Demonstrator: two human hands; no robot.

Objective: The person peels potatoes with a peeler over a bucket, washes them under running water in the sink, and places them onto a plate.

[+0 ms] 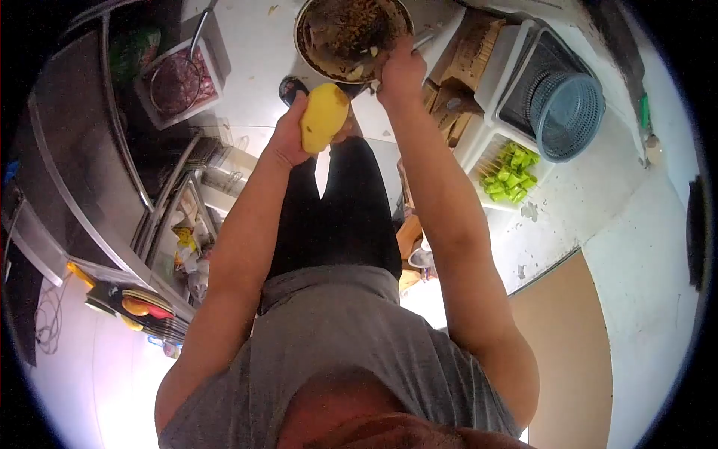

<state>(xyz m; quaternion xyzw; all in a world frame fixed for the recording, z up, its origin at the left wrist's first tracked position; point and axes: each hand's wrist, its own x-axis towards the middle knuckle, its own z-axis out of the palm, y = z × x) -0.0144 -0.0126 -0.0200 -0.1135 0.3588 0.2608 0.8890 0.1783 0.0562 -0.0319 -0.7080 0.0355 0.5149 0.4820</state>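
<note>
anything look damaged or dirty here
The yellow potato-like item in the left hand has brown spots on its otherwise bright surface; leftover skin or blemishes, I can't tell. Grey patches also mar the pale surface beside the green pieces, perhaps wear or dirt.

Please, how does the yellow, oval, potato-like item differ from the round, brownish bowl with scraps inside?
The yellow, oval, potato-like item looks solid, while the round, brownish bowl is hollow, with brown scraps inside. The item is smaller; the bowl is wider. The item is held in the left hand; the bowl is beyond it, near the right hand. Both show some brown.
</note>
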